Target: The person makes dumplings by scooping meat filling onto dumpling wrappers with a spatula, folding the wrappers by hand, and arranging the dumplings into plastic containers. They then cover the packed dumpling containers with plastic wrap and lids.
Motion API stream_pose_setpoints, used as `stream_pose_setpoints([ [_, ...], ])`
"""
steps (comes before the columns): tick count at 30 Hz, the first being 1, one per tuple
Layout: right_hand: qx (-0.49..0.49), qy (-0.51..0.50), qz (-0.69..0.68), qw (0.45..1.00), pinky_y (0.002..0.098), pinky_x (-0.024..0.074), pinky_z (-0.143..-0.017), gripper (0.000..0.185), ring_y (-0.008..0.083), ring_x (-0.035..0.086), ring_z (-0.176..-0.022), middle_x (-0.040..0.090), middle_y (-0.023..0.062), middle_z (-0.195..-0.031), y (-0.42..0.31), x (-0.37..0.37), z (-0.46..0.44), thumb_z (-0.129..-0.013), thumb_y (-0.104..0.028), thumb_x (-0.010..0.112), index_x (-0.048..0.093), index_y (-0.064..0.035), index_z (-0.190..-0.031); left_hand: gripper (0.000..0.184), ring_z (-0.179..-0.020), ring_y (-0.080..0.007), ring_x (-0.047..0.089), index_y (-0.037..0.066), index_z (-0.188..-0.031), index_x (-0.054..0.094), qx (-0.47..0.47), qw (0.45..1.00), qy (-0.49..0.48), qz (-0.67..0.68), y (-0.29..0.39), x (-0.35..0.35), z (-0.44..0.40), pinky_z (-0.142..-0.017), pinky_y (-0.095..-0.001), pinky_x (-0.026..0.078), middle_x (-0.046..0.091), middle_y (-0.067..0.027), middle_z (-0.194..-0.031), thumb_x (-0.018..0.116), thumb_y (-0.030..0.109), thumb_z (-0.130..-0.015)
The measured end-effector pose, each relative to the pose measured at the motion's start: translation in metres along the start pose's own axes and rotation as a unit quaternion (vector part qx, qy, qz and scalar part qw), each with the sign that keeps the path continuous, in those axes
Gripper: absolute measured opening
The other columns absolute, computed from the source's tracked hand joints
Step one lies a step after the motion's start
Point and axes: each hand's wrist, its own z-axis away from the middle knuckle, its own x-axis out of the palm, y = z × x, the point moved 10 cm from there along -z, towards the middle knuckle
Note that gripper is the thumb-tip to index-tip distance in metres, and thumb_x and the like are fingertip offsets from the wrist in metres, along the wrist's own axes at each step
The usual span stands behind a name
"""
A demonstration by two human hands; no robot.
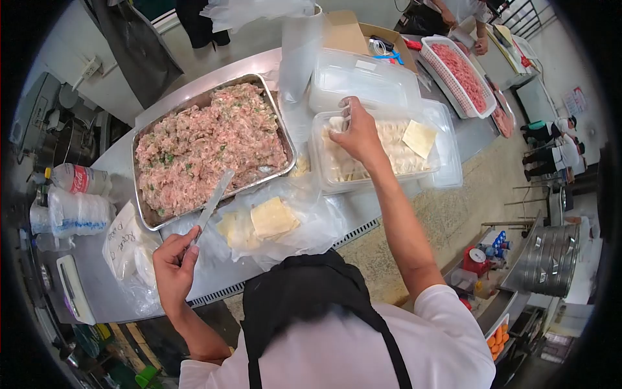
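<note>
My left hand (176, 264) is closed round the handle of a narrow metal spatula (208, 207). Its blade tip reaches the near edge of the minced meat mix (207, 142), flecked with green, in a metal tray (148, 220). My right hand (357, 133) is over a clear plastic container (317, 155) with rows of pale dumplings (389, 152). Thumb and fingers curl round a whitish dumpling (337, 122) at its far left corner. A square wrapper (420, 138) lies on the dumplings at the right. More yellowish wrappers (275, 218) lie on plastic film close to me.
Behind the container stands another clear plastic box (363, 81). A white basket of minced meat (457, 76) is at the back right. On the left are a bottle (78, 179), wrapped plastic packs (78, 212) and a marked bag (126, 240). Other people work farther off.
</note>
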Motion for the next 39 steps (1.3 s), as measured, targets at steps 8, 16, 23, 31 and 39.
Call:
stream_pose_setpoints([
  [8,0.08,0.01,0.083,0.993,0.0408,0.0528,-0.071,0.035,0.0327,0.067,-0.075,0.069,0.0165,-0.08,0.029,0.022,-0.003,-0.062,-0.017,0.086,0.064,-0.0008,-0.083,0.043,-0.066,-0.0047,0.04,0.0,-0.119,0.07,0.002,1.0,0.005,-0.021,-0.007,-0.003,0.002,-0.056,-0.0205,0.031,0.048,0.0021,-0.077,0.062,-0.014,-0.08],
  [16,0.074,0.053,0.069,0.993,0.0416,0.0533,-0.071,0.033,0.0344,0.069,-0.074,0.07,0.0189,-0.08,0.025,0.014,0.008,-0.065,-0.016,0.085,0.067,-0.0001,-0.087,0.04,-0.064,-0.004,0.039,0.001,-0.123,0.068,-0.014,0.999,0.0,-0.03,-0.022,-0.001,0.002,-0.055,-0.0203,0.03,0.048,0.0039,-0.076,0.064,-0.006,-0.084],
  [23,0.013,0.123,-0.093,0.988,0.0336,0.0541,-0.068,0.02,0.0216,0.07,-0.079,0.07,0.011,-0.091,-0.056,-0.043,0.058,-0.076,0.001,0.076,0.066,-0.0013,-0.093,0.032,-0.061,-0.0042,0.042,-0.001,-0.127,0.065,-0.138,0.989,0.042,0.012,-0.054,-0.012,0.013,-0.053,-0.0216,0.033,0.047,0.0052,-0.07,0.057,0.004,-0.096],
  [31,-0.192,-0.212,-0.109,0.952,0.0396,0.0539,-0.074,0.019,0.0319,0.064,-0.088,0.064,0.0122,-0.092,-0.102,0.152,0.177,-0.072,-0.004,0.074,0.068,-0.0033,-0.09,0.028,-0.066,-0.0085,0.057,-0.006,-0.121,0.064,-0.086,0.995,0.057,0.02,-0.089,-0.008,-0.008,-0.062,-0.0238,0.047,0.066,-0.0037,-0.083,0.052,0.003,-0.098],
  [39,-0.199,-0.276,-0.012,0.94,0.0432,0.0525,-0.071,0.007,0.0305,0.064,-0.083,0.065,0.0094,-0.083,-0.081,0.205,0.183,-0.075,-0.015,0.071,0.072,-0.0081,-0.078,0.041,-0.073,-0.0297,0.062,0.005,-0.118,0.069,0.009,0.943,0.012,-0.333,-0.048,-0.046,-0.035,-0.072,-0.0359,0.05,0.069,-0.0163,-0.091,0.065,-0.006,-0.079],
])
